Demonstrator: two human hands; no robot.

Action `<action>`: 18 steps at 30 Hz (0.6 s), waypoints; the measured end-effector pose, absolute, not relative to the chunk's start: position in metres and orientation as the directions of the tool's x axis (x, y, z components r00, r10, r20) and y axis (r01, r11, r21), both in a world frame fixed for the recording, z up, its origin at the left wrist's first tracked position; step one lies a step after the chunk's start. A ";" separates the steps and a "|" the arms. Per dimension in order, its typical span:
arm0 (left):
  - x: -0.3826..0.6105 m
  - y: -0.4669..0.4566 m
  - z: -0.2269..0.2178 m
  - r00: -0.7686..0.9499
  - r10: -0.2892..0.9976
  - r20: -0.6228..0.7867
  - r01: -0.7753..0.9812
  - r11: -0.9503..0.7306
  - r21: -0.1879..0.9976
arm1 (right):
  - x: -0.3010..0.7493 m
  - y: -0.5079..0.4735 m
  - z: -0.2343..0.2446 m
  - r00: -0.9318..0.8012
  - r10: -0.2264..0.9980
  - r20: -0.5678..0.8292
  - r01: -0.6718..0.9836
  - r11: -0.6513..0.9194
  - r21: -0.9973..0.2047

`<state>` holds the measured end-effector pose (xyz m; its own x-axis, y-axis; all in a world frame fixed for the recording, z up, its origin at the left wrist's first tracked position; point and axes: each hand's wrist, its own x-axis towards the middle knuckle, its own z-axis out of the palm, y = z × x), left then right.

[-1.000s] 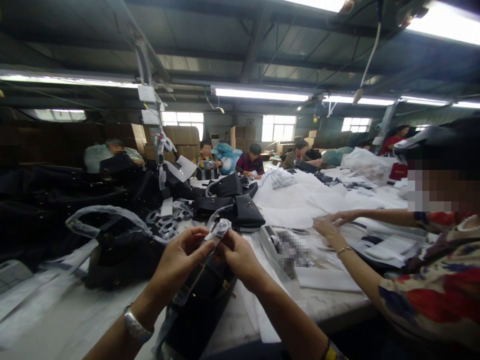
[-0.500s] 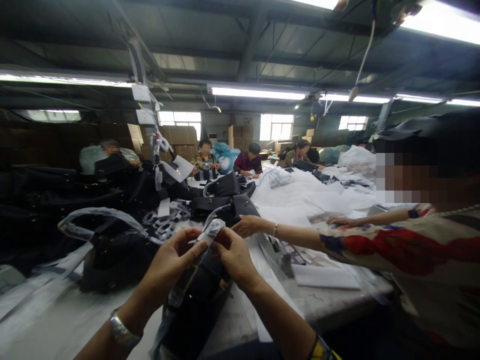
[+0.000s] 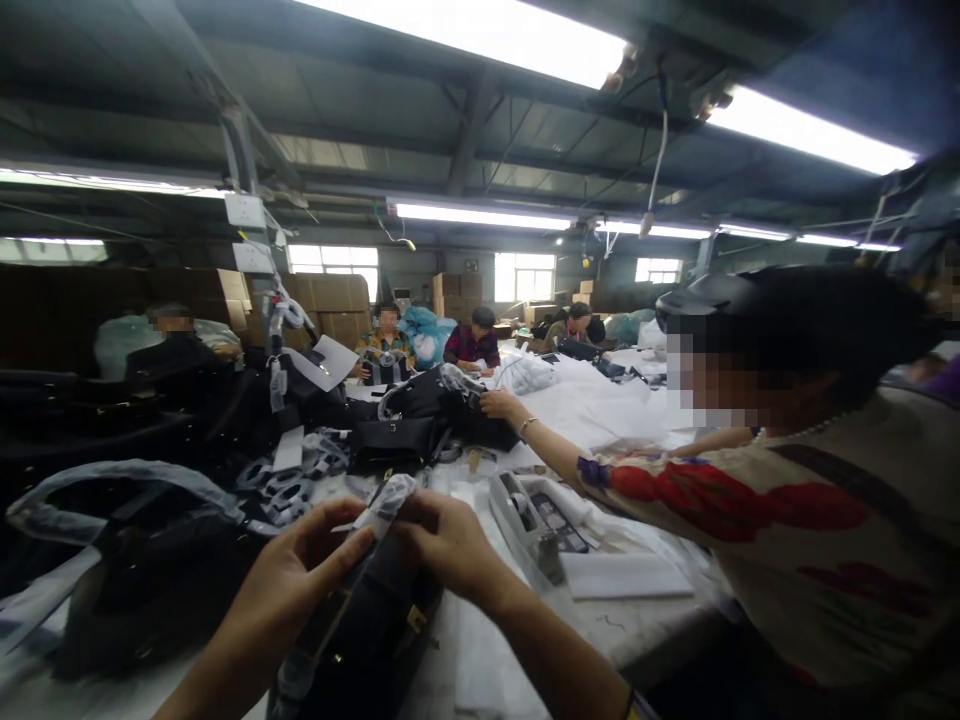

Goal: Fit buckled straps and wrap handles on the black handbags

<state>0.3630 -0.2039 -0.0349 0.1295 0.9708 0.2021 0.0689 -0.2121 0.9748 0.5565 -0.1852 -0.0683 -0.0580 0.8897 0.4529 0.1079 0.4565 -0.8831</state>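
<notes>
A black handbag (image 3: pixel 375 635) with gold-coloured fittings stands on the table right in front of me. Its handle (image 3: pixel 391 500) rises toward my fingers, covered in crinkled whitish film. My left hand (image 3: pixel 319 560) pinches the wrapped handle from the left, thumb along its side. From the right, my right hand (image 3: pixel 457 545) closes on the same handle, its fingertips partly hidden behind the wrap. To the left lies another black handbag (image 3: pixel 157 590), whose arched handle (image 3: pixel 142 475) is wrapped in clear film.
A co-worker's hand (image 3: pixel 501 405) reaches to black bags beyond mine. A grey plastic tray (image 3: pixel 517 520) and a white slab (image 3: pixel 626 575) lie to the right. Wrapped loops (image 3: pixel 289 490) are heaped behind my left hand. White sheets (image 3: pixel 592 400) cover the table further back.
My view has turned right and tilted up. Both hands stay on the wrapped handle. The co-worker's hand has moved away with a black bag, farther back from mine.
</notes>
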 end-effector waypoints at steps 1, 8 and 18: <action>0.364 -0.206 -0.034 0.101 0.976 0.192 0.069 -0.200 0.977 | 0.585 -0.185 -0.070 -0.007 0.899 0.438 0.135 0.434 -0.891; 0.366 -0.208 -0.028 0.039 0.983 0.181 0.081 -0.184 0.980 | 0.755 -0.193 -0.093 0.682 0.679 0.272 0.029 0.346 -0.938; 0.358 -0.190 -0.031 0.164 0.977 0.138 -0.046 -0.132 0.990 | 0.611 -0.168 -0.034 0.117 0.935 0.334 -0.013 0.337 -0.941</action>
<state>0.3584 -0.1904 -0.0307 0.1636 0.9769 0.1379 -0.0462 -0.1320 0.9902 0.6111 -0.1678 -0.0342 0.1172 0.9354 0.3336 -0.0127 0.3373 -0.9413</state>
